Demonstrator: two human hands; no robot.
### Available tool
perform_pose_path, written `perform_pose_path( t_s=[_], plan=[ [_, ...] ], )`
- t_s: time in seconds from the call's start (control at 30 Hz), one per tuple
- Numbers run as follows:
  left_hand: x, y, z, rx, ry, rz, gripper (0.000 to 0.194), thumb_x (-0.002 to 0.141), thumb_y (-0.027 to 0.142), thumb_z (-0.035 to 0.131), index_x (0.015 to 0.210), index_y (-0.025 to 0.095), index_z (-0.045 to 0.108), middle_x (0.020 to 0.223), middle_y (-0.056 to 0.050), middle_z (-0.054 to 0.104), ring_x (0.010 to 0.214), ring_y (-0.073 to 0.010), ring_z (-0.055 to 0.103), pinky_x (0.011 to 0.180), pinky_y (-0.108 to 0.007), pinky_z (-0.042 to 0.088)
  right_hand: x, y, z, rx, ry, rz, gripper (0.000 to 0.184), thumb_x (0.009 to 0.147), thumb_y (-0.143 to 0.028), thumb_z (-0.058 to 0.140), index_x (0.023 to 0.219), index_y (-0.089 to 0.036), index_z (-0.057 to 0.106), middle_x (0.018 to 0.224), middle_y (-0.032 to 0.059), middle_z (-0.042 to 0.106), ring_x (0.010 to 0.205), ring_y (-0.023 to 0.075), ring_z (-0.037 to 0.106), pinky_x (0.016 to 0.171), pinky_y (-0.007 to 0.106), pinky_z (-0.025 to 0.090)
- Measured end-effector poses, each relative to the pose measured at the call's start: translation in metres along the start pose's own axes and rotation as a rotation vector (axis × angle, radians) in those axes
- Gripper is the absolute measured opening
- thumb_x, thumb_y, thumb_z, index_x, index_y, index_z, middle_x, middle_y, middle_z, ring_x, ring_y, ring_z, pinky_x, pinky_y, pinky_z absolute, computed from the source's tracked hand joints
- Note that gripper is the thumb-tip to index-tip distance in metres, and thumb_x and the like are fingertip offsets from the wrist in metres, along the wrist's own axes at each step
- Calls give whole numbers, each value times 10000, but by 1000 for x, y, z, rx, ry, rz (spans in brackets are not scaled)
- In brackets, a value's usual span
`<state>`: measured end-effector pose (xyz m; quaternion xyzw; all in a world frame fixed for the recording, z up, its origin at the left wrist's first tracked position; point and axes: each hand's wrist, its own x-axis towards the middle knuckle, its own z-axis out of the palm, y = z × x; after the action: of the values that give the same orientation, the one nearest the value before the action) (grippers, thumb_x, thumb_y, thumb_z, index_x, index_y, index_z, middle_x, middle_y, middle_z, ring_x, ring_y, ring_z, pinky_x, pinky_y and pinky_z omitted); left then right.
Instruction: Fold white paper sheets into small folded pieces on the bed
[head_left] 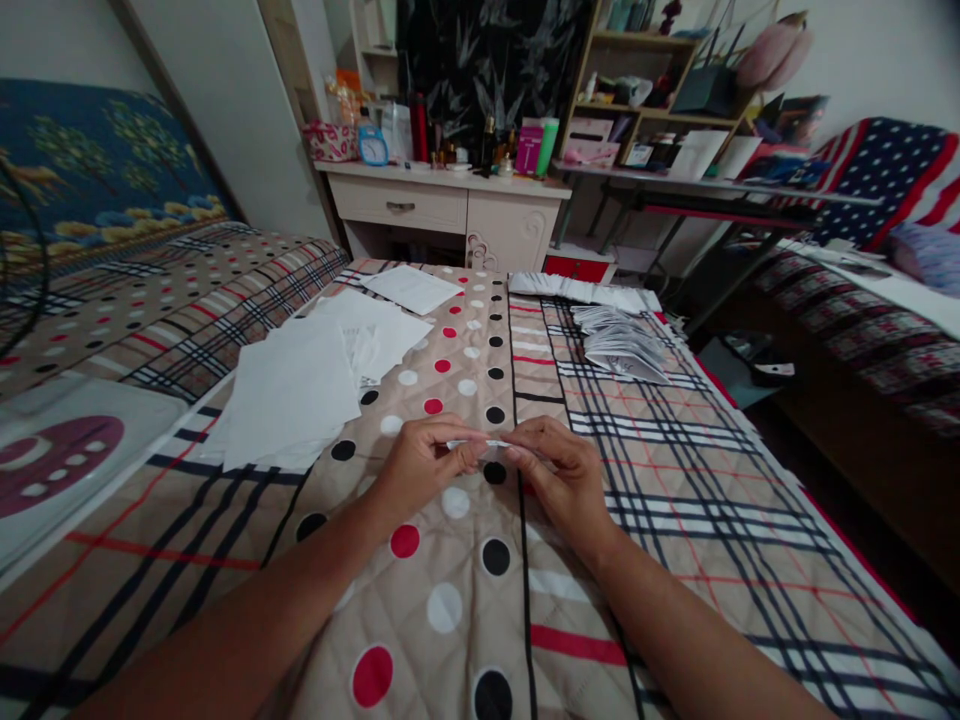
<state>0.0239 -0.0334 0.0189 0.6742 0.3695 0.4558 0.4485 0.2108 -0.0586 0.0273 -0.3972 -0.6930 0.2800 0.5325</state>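
Between my two hands a narrow piece of folded white paper [495, 443] is held, seen nearly edge-on above the quilt. My left hand [431, 460] pinches its left end between thumb and fingers. On the other end, my right hand [562, 470] has a like pinch, thumb below and fingers above. Most of the paper is hidden by the fingers. To the left lies a loose pile of white paper sheets [289, 390]. Folded paper pieces [619, 345] lie overlapping in a row at the right, with another row of folded papers [581, 292] behind them.
A dotted and plaid quilt [442, 610] covers the bed under my hands. At the left edge lies a white packet with a dark pink print [67, 455]. Beyond the bed stands a white dresser [420, 205] bearing a blue clock [373, 145] and bottles.
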Motion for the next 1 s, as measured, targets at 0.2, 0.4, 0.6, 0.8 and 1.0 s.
perform_pose_path(
  t_s=[0.2, 0.4, 0.6, 0.8, 1.0],
  plan=[
    [0, -3, 1, 65, 22, 122, 142, 819, 236, 667, 869, 144, 763, 717, -57, 679, 576, -113, 638, 507, -202, 531, 0, 3, 0, 31, -7, 49, 154, 835, -196, 674, 926, -268, 775, 836, 32, 667, 805, 163, 619, 720, 305, 486],
    [0, 0, 0, 266, 86, 249, 113, 811, 202, 680, 840, 132, 763, 716, -69, 694, 601, -116, 634, 496, -187, 496, 1, 6, 1, 46, -5, 68, 150, 819, -192, 693, 921, -262, 777, 854, 40, 675, 830, 166, 626, 739, 304, 491],
    [-1, 3, 0, 334, 92, 266, 118, 819, 209, 670, 791, 135, 757, 656, -48, 674, 527, -91, 591, 464, -174, 461, 1, 4, 2, 77, -37, 88, 123, 840, -200, 668, 866, -248, 777, 788, 41, 695, 766, 167, 626, 702, 311, 492],
    [0, -2, -2, 150, 88, 56, 111, 760, 255, 736, 790, 153, 766, 711, -56, 724, 595, -125, 651, 515, -198, 513, 1, 5, 1, 98, -23, 110, 114, 818, -215, 693, 869, -269, 780, 828, 42, 682, 810, 172, 625, 746, 329, 506],
    [2, -3, -5, 111, 117, -135, 147, 666, 275, 806, 766, 170, 775, 720, -55, 757, 625, -163, 693, 535, -215, 540, 1, 8, 1, 100, 6, 127, 91, 792, -226, 720, 841, -268, 784, 830, 51, 675, 814, 179, 627, 746, 341, 515]
  ],
)
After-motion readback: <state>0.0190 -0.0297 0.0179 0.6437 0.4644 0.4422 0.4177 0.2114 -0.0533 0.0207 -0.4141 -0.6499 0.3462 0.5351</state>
